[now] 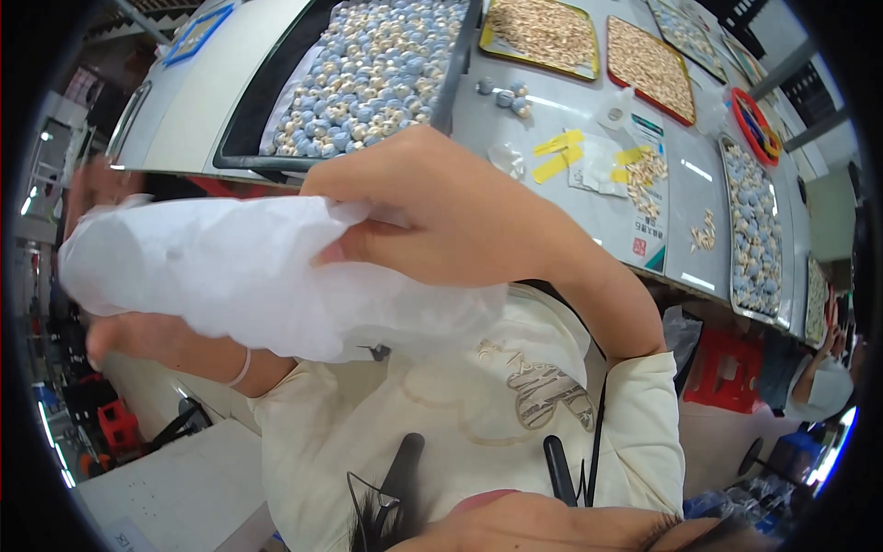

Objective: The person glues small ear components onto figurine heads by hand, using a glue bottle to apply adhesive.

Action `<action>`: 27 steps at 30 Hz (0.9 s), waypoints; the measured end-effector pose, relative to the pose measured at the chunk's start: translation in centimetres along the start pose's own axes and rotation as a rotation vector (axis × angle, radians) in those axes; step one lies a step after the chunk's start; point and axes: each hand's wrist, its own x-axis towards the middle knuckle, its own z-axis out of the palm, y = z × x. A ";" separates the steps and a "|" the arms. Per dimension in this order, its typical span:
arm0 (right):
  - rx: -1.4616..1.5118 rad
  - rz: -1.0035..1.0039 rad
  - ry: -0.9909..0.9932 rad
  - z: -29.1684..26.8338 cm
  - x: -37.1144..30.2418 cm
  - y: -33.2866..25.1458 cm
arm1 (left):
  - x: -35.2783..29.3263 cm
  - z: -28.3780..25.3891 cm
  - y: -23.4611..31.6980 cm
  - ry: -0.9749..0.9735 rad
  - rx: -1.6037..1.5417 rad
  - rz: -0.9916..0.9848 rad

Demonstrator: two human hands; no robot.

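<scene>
A crumpled, translucent white plastic bag stretches across the space in front of my chest. My right hand is closed on its upper edge, thumb and fingers pinching the film. At the far left, my left hand is mostly hidden behind the bag. Its thumb shows below the bag and blurred fingers above it, so its grip cannot be made out. Just beyond my hands, a dark deep tray holds many round pale-blue and cream pieces.
Farther back on the table stand trays of small tan pieces. Yellow strips, loose balls and a printed sheet lie nearer. On the right are a metal tray of blue balls, a red basket and another person.
</scene>
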 end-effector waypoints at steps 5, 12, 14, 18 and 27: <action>0.058 0.114 -0.060 2.9 1.0 4.3 | -5.2 -0.6 -4.4 -0.172 0.127 -0.256; -0.676 0.051 0.049 1.8 1.4 9.5 | -8.4 -10.4 -7.4 0.575 0.637 -0.498; -0.734 0.075 -0.040 2.8 1.6 9.3 | -8.6 -12.1 -6.9 0.707 0.743 -0.511; -1.057 0.022 -0.126 4.6 1.8 8.9 | -7.8 -13.7 -7.8 0.967 1.089 -0.239; -0.988 0.069 0.057 1.4 5.8 5.5 | -2.7 -5.5 -15.9 0.542 1.274 -0.238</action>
